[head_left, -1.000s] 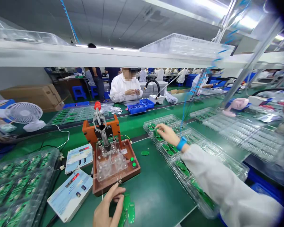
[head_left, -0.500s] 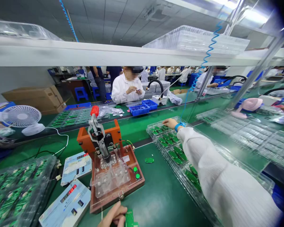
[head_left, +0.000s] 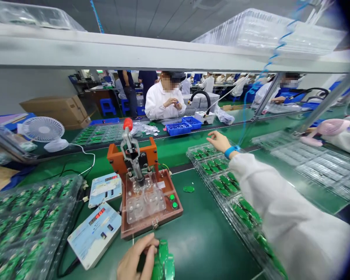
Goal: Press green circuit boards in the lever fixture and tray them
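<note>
My left hand (head_left: 135, 259) is at the bottom edge, fingers closed on a small stack of green circuit boards (head_left: 163, 261) just in front of the brown test fixture (head_left: 148, 194) with its red-knobbed lever (head_left: 127, 124). My right hand (head_left: 218, 140), in a white sleeve with a blue wrist strap (head_left: 231, 151), reaches out over the far end of the clear tray of green boards (head_left: 221, 179). Its fingers are spread and nothing shows in them. One loose green board (head_left: 188, 189) lies on the mat between fixture and tray.
Two meter boxes (head_left: 95, 233) sit left of the fixture, with trays of boards (head_left: 23, 225) further left and a white desk fan (head_left: 43, 130) behind. More clear trays (head_left: 317, 163) lie at right. A person in white works across the bench near blue bins (head_left: 181, 127).
My right hand lifted off the tray's far end and now hovers above it with fingers spread. My left hand still grips the green boards. The view shifted slightly.
</note>
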